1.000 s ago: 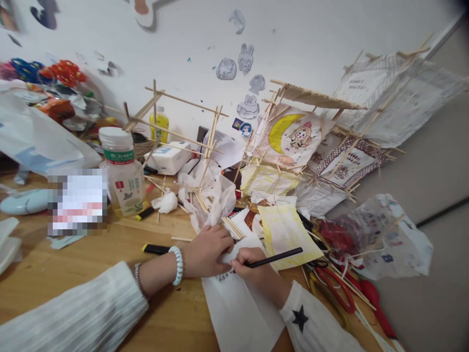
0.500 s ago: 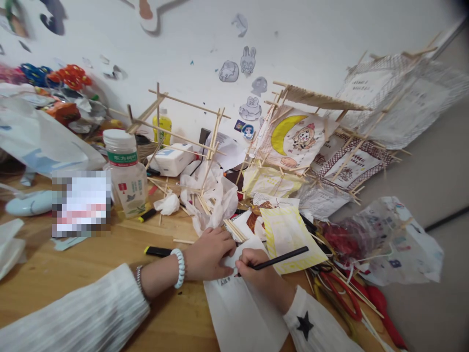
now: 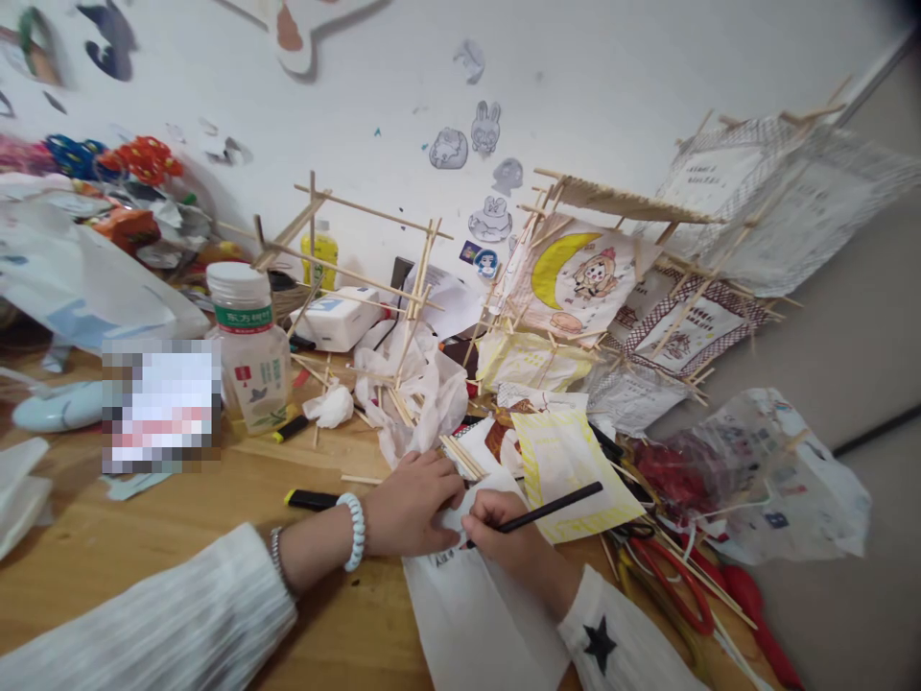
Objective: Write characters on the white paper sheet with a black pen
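Black and slim, the pen sits pinched in the right hand, its tip just beside dark lettering on white paper on the bench; the left hand lies palm-down, fingers loosely extended across the paper, presumably to steady it.

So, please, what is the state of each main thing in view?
White rectangular paper sheet, partly written on, under the bare left hand
Slim black pen, gripped by the bare right hand, tip at the writing
Clear plastic bottle with green label, upright, capped
Small white wad, crumpled
Pale wooden-stick frame, upper part uncovered
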`<state>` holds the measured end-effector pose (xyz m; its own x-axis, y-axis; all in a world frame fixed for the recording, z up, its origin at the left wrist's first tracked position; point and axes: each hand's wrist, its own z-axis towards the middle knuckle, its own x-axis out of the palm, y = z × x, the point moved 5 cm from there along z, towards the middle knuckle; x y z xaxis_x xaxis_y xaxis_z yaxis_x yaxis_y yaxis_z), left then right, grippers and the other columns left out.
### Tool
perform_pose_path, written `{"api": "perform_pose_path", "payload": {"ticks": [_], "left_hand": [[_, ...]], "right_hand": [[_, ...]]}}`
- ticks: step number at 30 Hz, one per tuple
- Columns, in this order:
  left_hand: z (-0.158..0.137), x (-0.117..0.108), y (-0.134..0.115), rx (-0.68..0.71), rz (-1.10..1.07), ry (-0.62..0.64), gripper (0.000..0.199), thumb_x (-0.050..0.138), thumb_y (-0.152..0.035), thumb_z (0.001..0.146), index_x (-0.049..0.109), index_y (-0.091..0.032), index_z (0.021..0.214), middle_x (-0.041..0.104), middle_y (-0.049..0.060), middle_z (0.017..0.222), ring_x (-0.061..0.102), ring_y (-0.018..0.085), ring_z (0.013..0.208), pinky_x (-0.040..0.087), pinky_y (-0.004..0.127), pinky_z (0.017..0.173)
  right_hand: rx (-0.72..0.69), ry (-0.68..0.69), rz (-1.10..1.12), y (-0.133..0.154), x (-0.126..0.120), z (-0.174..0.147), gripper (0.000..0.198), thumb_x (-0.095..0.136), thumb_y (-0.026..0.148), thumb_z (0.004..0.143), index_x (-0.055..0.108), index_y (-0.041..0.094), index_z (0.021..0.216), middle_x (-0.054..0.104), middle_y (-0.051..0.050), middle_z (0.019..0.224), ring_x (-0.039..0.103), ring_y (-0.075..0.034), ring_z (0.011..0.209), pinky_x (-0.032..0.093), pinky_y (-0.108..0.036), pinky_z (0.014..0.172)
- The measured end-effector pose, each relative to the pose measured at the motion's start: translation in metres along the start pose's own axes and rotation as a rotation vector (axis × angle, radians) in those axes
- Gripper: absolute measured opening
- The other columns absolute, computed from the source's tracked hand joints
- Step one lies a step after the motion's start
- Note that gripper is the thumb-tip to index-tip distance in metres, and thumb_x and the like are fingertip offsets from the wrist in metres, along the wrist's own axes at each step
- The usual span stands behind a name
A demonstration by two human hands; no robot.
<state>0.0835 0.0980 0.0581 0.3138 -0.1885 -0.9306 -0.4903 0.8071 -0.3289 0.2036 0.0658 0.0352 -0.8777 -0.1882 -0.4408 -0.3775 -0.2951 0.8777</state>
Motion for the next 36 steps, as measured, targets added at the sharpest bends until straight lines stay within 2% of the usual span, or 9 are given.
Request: {"api": "perform_pose_path", "payload": {"ticks": [4,10,25,36], "left_hand": [[0.001,-0.001,0.000,-0.011,-0.008,0.022,0.024,0.071,-0.033,0.069,0.059,-0.021,0.085,0.058,0.003,0.094,0.050,0.025,0.092,0.035,0.037,0.077],[0.002,-0.001,0.000,-0.016,-0.028,0.028,0.026,0.072,-0.034,0.068,0.060,-0.021,0.086,0.058,0.003,0.094,0.050,0.026,0.094,0.035,0.037,0.077],[0.001,0.001,0.002,0.010,-0.017,-0.018,0.022,0.070,-0.031,0.067,0.059,-0.021,0.084,0.059,0.003,0.093,0.051,0.025,0.093,0.035,0.036,0.075],[0.001,0.001,0.001,0.006,-0.001,0.002,0.023,0.068,-0.032,0.068,0.059,-0.021,0.086,0.058,0.003,0.094,0.051,0.025,0.092,0.035,0.037,0.076]], "right_hand": [[-0.028,-0.044,-0.066,-0.008,-0.001,-0.002,0.033,0.055,0.026,0.075,0.034,0.020,0.051,0.035,0.006,0.047,0.032,-0.008,0.046,0.025,-0.022,0.046],[-0.060,-0.074,-0.173,-0.004,-0.004,-0.003,0.030,0.051,0.022,0.074,0.031,0.020,0.051,0.034,0.005,0.049,0.032,-0.009,0.048,0.024,-0.023,0.047],[-0.073,0.004,-0.185,0.007,-0.001,-0.006,0.030,0.052,0.022,0.077,0.035,0.019,0.053,0.035,0.005,0.050,0.033,-0.009,0.049,0.023,-0.022,0.047],[-0.068,0.014,-0.160,0.004,0.000,-0.007,0.030,0.052,0.022,0.077,0.035,0.019,0.053,0.035,0.005,0.050,0.032,-0.009,0.050,0.024,-0.022,0.047]]}}
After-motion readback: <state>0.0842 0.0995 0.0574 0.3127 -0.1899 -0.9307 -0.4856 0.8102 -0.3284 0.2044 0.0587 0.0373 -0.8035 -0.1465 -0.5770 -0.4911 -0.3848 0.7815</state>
